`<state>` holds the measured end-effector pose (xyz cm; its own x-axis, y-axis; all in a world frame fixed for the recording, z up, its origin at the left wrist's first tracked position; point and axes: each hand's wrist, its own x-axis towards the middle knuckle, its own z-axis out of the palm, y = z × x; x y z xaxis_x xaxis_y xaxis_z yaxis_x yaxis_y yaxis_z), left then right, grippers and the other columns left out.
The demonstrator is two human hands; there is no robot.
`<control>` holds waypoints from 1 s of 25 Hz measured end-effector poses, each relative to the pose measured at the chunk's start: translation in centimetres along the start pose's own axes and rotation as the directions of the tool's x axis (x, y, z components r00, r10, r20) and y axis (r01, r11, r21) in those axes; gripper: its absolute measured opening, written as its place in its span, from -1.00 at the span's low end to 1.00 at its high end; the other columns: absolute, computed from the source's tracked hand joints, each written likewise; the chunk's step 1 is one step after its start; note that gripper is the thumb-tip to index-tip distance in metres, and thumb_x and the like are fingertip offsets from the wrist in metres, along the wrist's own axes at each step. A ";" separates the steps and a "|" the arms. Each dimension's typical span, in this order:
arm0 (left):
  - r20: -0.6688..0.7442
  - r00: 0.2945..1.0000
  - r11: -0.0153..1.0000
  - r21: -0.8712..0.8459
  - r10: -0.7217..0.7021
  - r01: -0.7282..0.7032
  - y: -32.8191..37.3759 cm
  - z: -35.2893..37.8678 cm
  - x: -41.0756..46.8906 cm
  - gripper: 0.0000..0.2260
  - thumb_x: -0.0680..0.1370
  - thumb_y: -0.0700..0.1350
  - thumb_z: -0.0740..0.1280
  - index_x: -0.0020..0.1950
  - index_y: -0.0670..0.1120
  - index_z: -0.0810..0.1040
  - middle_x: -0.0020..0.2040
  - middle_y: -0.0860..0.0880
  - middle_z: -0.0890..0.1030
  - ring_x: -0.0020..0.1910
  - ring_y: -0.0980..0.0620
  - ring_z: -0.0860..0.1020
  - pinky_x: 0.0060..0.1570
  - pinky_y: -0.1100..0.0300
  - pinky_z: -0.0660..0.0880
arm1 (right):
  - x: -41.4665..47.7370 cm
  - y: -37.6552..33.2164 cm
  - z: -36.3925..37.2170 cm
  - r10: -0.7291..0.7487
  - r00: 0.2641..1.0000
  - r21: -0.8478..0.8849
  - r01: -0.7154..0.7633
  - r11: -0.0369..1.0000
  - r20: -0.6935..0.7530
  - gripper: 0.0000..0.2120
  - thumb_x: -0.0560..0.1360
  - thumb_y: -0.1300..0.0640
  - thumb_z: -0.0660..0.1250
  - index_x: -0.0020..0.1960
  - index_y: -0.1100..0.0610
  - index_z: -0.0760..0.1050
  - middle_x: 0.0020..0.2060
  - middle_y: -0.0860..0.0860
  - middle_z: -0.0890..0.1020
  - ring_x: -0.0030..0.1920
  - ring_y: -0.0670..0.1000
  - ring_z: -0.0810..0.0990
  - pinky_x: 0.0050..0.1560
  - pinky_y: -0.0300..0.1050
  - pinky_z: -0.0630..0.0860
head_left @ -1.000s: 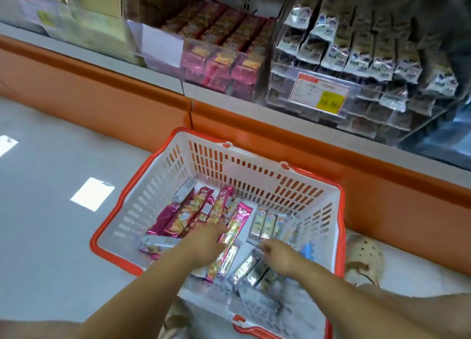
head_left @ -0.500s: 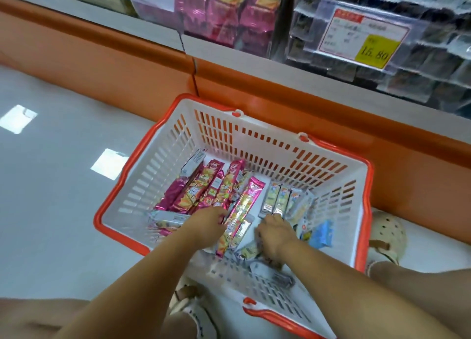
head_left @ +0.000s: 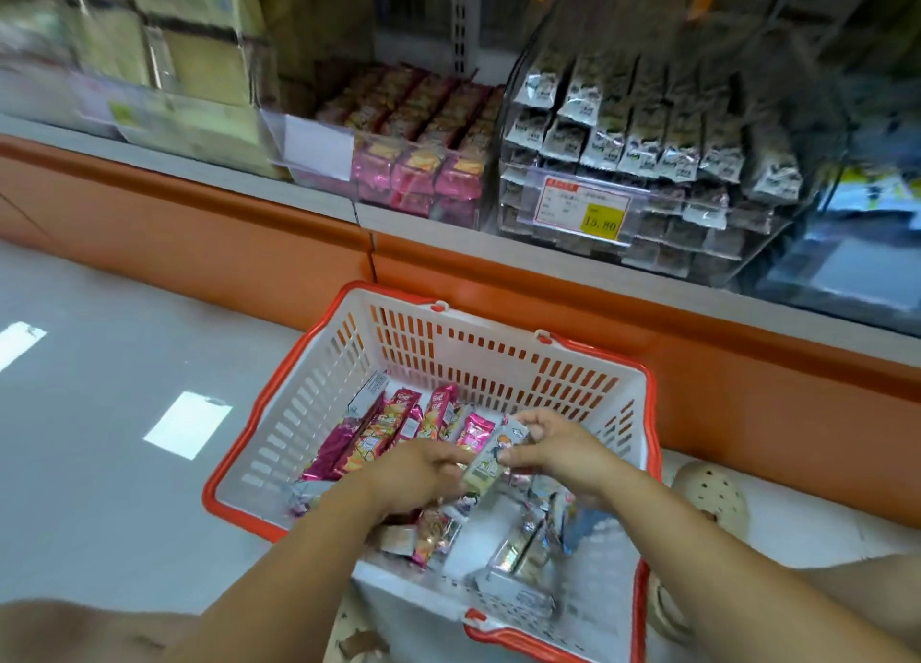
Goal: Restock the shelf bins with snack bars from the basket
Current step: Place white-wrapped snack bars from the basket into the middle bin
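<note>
The left hand and right hand pinch a pale bar, label blurred.

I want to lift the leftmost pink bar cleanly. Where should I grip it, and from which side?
Probably pinch the pink bar across its narrow width near mid-length, coming from above on its left: it is long and slim, its left edge looks free toward the basket wall, and other bars crowd its right.

Retail shop, snack aisle. Evidence: shelf with orange base, clear bins stocked with wrapped bars, price tag reading 15.80, plastic basket of bars on tiled floor.
</note>
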<state>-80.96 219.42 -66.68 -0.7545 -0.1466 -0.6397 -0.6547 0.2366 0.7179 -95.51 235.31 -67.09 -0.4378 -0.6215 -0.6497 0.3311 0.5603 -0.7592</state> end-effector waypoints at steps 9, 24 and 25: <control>-0.040 0.957 0.944 -0.160 0.288 -0.290 11.2 -2.3 -5.2 -0.80 0.55 -0.14 0.38 0.15 0.07 0.61 0.03 0.03 0.69 0.02 0.06 0.64 0.00 0.19 0.58 | -8.5 -6.8 -0.3 -0.315 0.925 0.073 0.336 0.939 -0.212 -0.22 0.40 0.14 0.51 0.43 -0.28 0.18 0.14 -0.05 0.61 0.05 -0.02 0.65 0.10 -0.01 0.60; -0.443 0.387 0.549 0.805 0.809 -0.224 24.1 -9.0 -1.5 -0.53 0.65 0.05 0.11 0.55 0.16 0.10 0.58 0.15 -0.06 0.54 0.16 -0.16 0.49 0.09 -0.04 | -6.8 -27.1 -11.1 -0.630 0.479 -0.383 0.518 0.765 -0.612 -0.66 0.42 0.02 0.48 0.11 -0.03 0.43 -0.21 -0.16 0.59 -0.25 -0.11 0.63 -0.33 -0.24 0.47; -0.443 0.389 0.547 0.810 0.808 -0.213 24.1 -9.1 -0.9 -0.53 0.65 0.06 0.10 0.55 0.18 0.07 0.58 0.15 -0.10 0.53 0.16 -0.21 0.49 0.07 -0.04 | -5.8 -27.4 -11.1 -0.638 0.477 -0.434 0.475 0.766 -0.604 -0.70 0.43 -0.01 0.47 0.09 -0.03 0.44 -0.22 -0.18 0.56 -0.24 -0.13 0.60 -0.36 -0.25 0.43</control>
<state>-96.44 216.49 -46.30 -0.8427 -0.2916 0.4526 -0.1598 0.9383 0.3068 -111.31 229.65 -42.14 -0.9252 -0.3230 0.1990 -0.3173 0.3716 -0.8725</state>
